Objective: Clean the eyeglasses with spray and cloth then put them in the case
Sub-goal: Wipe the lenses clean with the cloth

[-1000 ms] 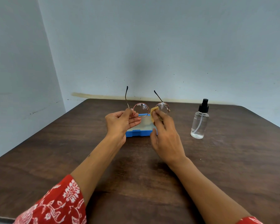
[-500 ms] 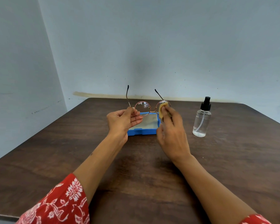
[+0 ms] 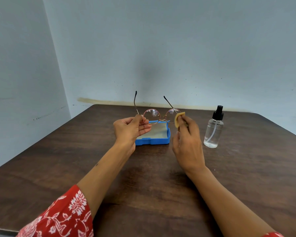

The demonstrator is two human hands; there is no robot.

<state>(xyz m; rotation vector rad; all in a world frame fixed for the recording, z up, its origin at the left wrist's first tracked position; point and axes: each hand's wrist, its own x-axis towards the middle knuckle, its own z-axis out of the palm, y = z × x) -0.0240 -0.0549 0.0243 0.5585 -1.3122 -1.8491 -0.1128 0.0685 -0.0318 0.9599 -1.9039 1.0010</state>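
Round, thin-framed eyeglasses point(image 3: 151, 116) are held up above the table, temples pointing away from me. My left hand point(image 3: 129, 130) pinches the frame at its left hinge. My right hand point(image 3: 188, 142) pinches a small yellow cloth point(image 3: 177, 119) against the right lens, hiding part of that lens. Behind and below the glasses an open blue case point(image 3: 154, 140) with a pale lining lies on the table. A clear spray bottle point(image 3: 214, 132) with a black pump top stands upright to the right of my right hand.
The dark wooden table point(image 3: 75, 159) meets a pale blue wall along its back edge and sits close to another wall on the left. The spray bottle stands a short way from my right hand.
The cloth in my right hand has slid from the bridge side of the right lens out to its right edge. My left hand keeps its hold on the frame.
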